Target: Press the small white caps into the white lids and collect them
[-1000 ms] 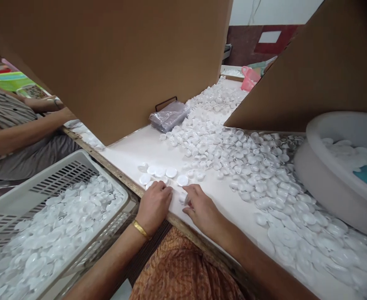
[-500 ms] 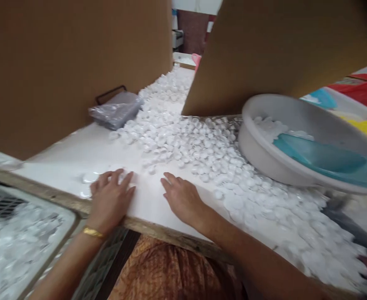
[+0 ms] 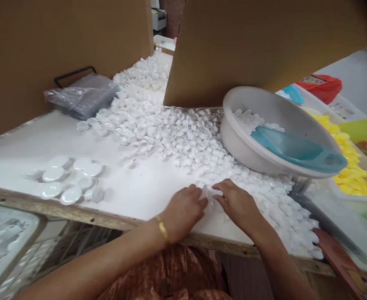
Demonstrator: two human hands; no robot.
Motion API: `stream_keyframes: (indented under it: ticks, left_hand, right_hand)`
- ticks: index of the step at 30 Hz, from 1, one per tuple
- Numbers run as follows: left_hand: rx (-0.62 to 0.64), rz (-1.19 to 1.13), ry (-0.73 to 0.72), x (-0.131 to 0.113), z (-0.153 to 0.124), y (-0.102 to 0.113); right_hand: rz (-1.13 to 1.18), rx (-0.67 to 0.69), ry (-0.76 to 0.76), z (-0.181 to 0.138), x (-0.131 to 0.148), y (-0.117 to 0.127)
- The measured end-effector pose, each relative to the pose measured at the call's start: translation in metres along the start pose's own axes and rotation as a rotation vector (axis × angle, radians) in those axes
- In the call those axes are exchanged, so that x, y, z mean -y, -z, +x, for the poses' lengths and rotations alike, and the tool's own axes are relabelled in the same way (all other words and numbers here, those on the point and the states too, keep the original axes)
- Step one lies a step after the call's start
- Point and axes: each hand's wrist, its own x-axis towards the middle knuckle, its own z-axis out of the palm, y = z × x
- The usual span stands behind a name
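My left hand (image 3: 183,210), with a gold bangle at the wrist, and my right hand (image 3: 237,204) meet at the near edge of a big heap of small white plastic caps (image 3: 177,133) on the white table (image 3: 139,187). Both hands have their fingers curled inward, fingertips close together over a few small white caps between them. What each hand grips is too small to make out. A cluster of flat white round lids (image 3: 71,177) lies on the table to the left, apart from both hands.
A white basin (image 3: 264,125) with caps and a teal scoop (image 3: 295,148) sits at the right. Brown cardboard walls (image 3: 61,46) stand behind. A grey plastic bag (image 3: 83,96) lies at the back left. A crate of white pieces (image 3: 2,246) is at lower left, yellow pieces (image 3: 352,162) far right.
Both hands left the flat lids at the left and moved right to the edge of the cap heap, fingers going from flat to curled. The view turned right.
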Motion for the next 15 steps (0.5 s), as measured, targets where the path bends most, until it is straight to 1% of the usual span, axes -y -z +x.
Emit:
stream_keyframes:
  ticks: [2, 4, 7, 9, 11, 15]
  left_hand:
    - [0.037, 0.046, -0.057, -0.012, 0.010, -0.010]
    - [0.090, 0.089, -0.063, -0.020, 0.013, -0.016]
    - [0.129, 0.136, 0.006, -0.022, 0.004, -0.014]
    - [0.120, 0.158, 0.059, -0.014, -0.007, -0.006]
    - [0.116, 0.174, 0.123, -0.001, -0.020, 0.004]
    - [0.123, 0.234, 0.359, 0.030, -0.042, 0.022]
  right_hand:
    - [0.034, -0.068, -0.009, 0.002, 0.006, -0.006]
    - [0.107, -0.123, -0.018, 0.008, 0.010, -0.009]
    - [0.245, -0.097, 0.077, 0.018, 0.016, -0.013]
    - [0.311, -0.048, 0.151, 0.019, 0.021, -0.019]
    - [0.352, 0.004, 0.201, 0.018, 0.029, -0.028]
    - [0.379, 0.085, 0.285, 0.016, 0.047, -0.048]
